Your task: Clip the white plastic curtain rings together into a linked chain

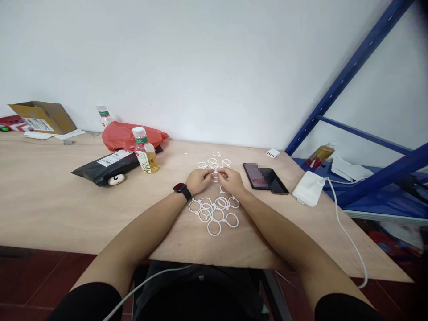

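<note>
My left hand [198,181], with a dark watch [182,191] on its wrist, and my right hand [233,182] meet over the table. Fingers of both are closed in a pinch on a white plastic ring [215,180] between them; my fingertips partly cover it. Just beyond my hands lies a loose group of similar white rings [201,165], one of them [216,154] farther back. Closer to me, between my forearms, a second pile of white rings [218,215] lies flat and overlapping. These rings have small knobs or tabs on their rims.
Left of my hands stand a drink bottle [146,154], a black parcel [103,167], a red plastic bag [120,136] and a cardboard box [45,118]. On the right lie two phones [256,176], a white power bank [308,189] with a cable, and a blue metal frame [347,67].
</note>
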The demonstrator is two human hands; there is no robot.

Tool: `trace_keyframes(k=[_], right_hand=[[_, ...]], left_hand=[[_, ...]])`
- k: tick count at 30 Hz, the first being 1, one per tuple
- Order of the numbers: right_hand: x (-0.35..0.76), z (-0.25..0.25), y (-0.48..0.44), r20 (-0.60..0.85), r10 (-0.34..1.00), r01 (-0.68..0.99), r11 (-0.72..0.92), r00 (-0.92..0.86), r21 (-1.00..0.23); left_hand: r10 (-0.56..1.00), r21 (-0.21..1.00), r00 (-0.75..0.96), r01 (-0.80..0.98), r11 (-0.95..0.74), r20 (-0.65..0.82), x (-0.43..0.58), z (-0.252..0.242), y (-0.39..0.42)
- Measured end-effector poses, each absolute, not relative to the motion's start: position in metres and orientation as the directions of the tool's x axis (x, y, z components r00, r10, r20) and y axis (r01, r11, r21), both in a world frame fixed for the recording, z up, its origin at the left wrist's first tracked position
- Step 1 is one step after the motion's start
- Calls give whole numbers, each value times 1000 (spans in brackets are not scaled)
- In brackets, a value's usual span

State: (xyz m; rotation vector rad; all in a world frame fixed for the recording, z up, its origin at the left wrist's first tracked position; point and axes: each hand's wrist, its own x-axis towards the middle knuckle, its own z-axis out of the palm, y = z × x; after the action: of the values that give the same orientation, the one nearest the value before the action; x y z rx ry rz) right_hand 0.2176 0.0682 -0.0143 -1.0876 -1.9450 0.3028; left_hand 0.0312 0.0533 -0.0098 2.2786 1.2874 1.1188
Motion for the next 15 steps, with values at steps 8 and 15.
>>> trace_keyframes(k=[8, 15], right_hand=[[216, -17, 66, 554, 776, 518, 621, -301, -588], [217, -16, 69, 536, 791, 500, 605, -294, -619]], left_hand=[[796, 527, 246, 637, -563, 552, 29, -15, 58], [755, 489, 272, 622, -611, 597, 30, -14, 56]])
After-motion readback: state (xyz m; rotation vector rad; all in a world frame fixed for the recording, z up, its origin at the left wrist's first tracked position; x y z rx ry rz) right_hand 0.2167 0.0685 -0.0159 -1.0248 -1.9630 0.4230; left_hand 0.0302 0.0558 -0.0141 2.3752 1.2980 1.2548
